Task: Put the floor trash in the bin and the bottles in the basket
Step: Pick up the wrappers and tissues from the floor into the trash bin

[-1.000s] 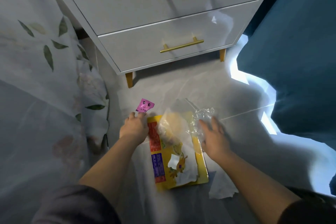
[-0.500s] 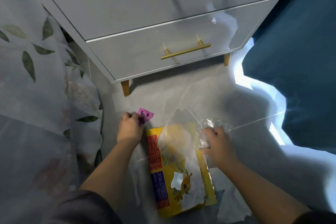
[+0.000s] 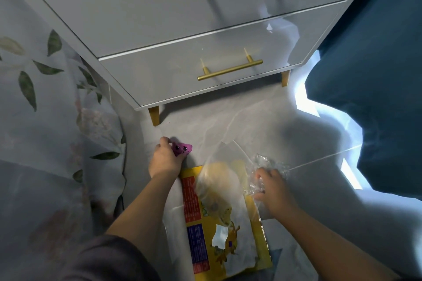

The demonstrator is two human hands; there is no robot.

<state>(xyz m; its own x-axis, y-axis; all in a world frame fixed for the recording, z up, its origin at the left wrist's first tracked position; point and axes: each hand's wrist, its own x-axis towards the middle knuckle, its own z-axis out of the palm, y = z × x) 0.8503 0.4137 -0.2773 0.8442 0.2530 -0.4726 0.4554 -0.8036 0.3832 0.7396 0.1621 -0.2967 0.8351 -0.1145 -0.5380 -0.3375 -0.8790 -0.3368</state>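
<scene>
The left hand is curled, knuckles up, with its fingers and thumb pinching a small purple wrapper printed with a cartoon face. The wrapper sticks out at the hand's 1 o'clock, low over the floor. The right hand is closed too, its fingers bunched into a wad of crinkled clear plastic that spills out toward its 12 o'clock.

Between the two wrists lies a yellow snack bag, flat on the floor at about 6 o'clock in the view. It has a red panel and a blue panel of small print along its left edge and a cartoon figure near its lower end. A cloudy translucent plastic bag lies over its upper half, blurring the print below. At the snack bag's 4 o'clock the floor shows a pale patch, paper or tissue, I cannot tell which.

The floor is grey tile with faint marbling and one grout line running off toward 3 o'clock. At 12 o'clock stands a glossy white nightstand with two drawers, each with a brass bar handle, on short gold legs. Dark blue bedding fills the 3 o'clock side. A sheer curtain with green leaves hangs at 9 o'clock, its hem pooling near the left forearm. A dark sleeve covers that arm at 7 o'clock.
</scene>
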